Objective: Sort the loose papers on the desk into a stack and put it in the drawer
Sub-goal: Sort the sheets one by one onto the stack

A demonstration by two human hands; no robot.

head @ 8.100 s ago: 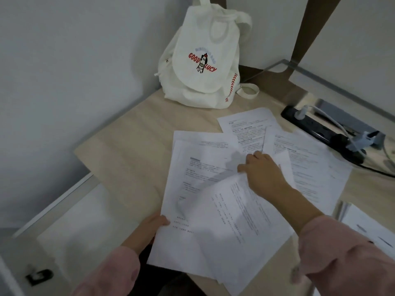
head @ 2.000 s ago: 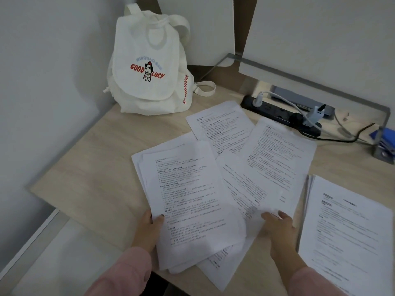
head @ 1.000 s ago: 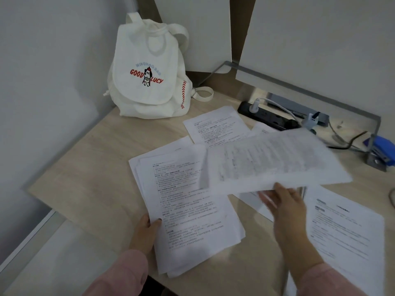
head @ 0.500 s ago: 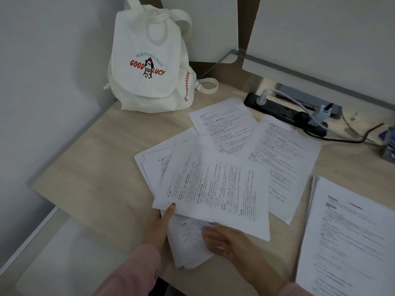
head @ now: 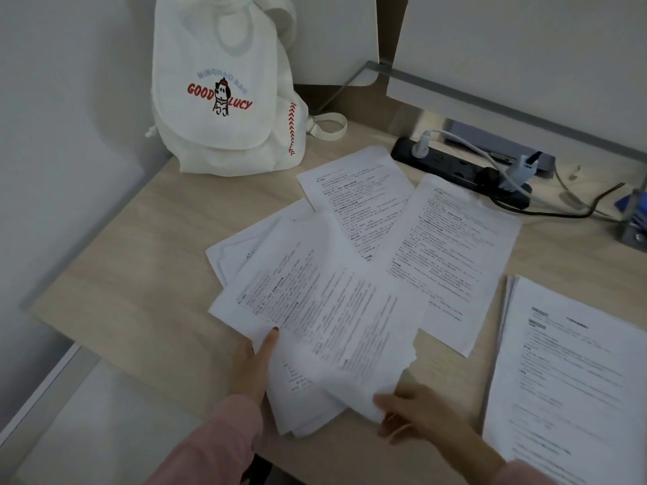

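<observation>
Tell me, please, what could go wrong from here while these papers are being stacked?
The top sheet, pinched by the right hand, lies skewed over the pile that the left hand holds near the desk edge; sheets might slip off. The far sheet and the right sheet lie loose and could be left out, the latter close to the power strip.
</observation>
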